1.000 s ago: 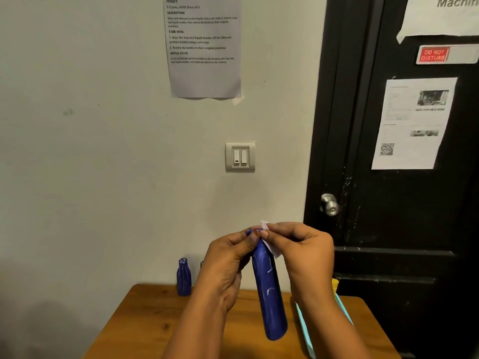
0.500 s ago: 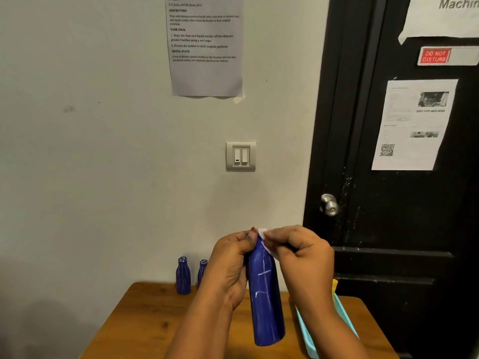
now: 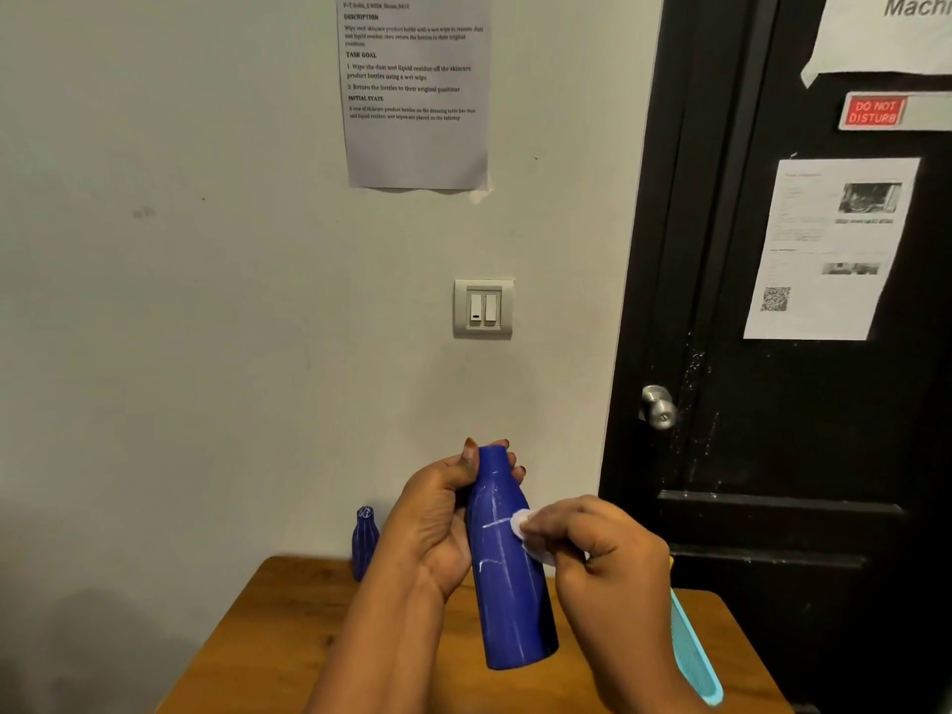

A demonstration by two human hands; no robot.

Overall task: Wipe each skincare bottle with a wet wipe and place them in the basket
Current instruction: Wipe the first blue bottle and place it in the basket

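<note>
Blue bottle (image 3: 507, 584) sits low in the view at 6 o'clock, held up over the wooden table (image 3: 288, 636), its neck leaning slightly toward 11 o'clock. Thin white streaks run across its body. The left hand (image 3: 438, 523) grips it from the 9 o'clock side, with the palm against the upper body and the fingers curled round the neck so that their tips show past it. The right hand (image 3: 608, 553) comes in from 3 o'clock, fingers and thumb pinching a small white wet wipe (image 3: 525, 533) that presses against the bottle's side just below the shoulder.

At 4 o'clock from the bottle, a teal basket (image 3: 693, 657) lies on the table, with only its long rim showing beside the right forearm. What it holds cannot be seen.

Farther back, at 10 o'clock from the held bottle, a small blue bottle (image 3: 364, 543) stands upright at the table's far edge, close to the pale wall.

On that wall a double light switch (image 3: 483, 309) sits at 12 o'clock above the hands, and higher still hangs a printed sheet (image 3: 416, 90).

A black door (image 3: 772, 430) fills the view from 1 to 4 o'clock. It carries a round metal knob (image 3: 658, 407), a printed page with a QR code (image 3: 829, 249) and a red "DO NOT DISTURB" sign (image 3: 874, 111).
</note>
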